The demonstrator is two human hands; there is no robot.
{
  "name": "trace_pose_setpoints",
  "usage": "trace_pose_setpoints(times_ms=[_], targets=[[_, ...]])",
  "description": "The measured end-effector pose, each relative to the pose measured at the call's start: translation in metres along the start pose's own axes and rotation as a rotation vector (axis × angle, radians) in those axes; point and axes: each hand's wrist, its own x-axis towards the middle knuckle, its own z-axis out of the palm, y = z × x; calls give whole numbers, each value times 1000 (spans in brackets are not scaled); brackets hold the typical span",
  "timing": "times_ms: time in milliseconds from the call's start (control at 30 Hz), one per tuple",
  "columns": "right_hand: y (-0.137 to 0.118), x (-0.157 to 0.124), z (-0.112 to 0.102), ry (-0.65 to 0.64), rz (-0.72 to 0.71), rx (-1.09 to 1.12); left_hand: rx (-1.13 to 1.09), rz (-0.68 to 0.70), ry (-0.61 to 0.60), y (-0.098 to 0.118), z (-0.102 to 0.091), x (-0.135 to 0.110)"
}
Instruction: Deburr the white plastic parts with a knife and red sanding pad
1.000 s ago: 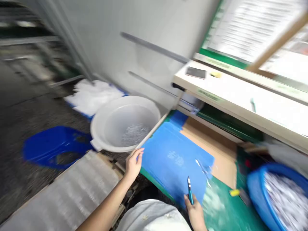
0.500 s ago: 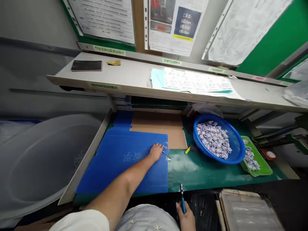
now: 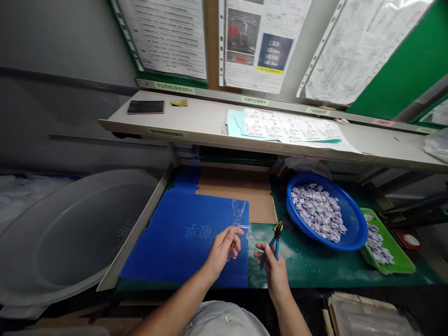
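Observation:
Above the right edge of the blue plastic sheet [image 3: 168, 242], my left hand [image 3: 223, 246] pinches a clear plastic piece [image 3: 238, 210] with thin branching arms. Its exact shape is hard to make out against the blue. My right hand [image 3: 275, 268] grips a pair of cutting pliers [image 3: 277, 233] with teal handles. The handles are spread and the dark jaws point up and away from me, just right of the clear piece. A small gap lies between the two hands.
A blue basket [image 3: 359, 231] of small white-and-dark parts stands right, beside a green tray [image 3: 402, 266] with similar parts. Cardboard [image 3: 262, 207] lies behind the sheet. A large pale tub [image 3: 73, 238] stands left. A shelf [image 3: 210, 133] with papers [image 3: 290, 126] overhangs the back.
My left hand has lifted the clear piece off the sheet and drawn it nearer. My right hand has brought the pliers up from below the table edge towards it.

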Motion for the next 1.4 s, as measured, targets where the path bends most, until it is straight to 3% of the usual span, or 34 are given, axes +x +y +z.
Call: trace_pose_setpoints(times_ms=[100, 267, 400, 600, 1100, 1400], targets=[[-9, -2, 28, -123, -40, -47, -145, 21, 214, 10, -16, -12], [10, -21, 63, -359, -50, -262, -347, 66, 466, 30, -56, -27], [15, -37, 93, -580, -90, -384, -442, 106, 544, 44, -81, -44], [-5, -44, 136, -860, -239, -575, -503, 153, 597, 49, -104, -61], [-13, -53, 176, -1009, -136, -504, -506, 201, 597, 51, -134, -67], [-7, -59, 194, -1018, -142, -526, -515, 225, 629, 50, -150, -76]])
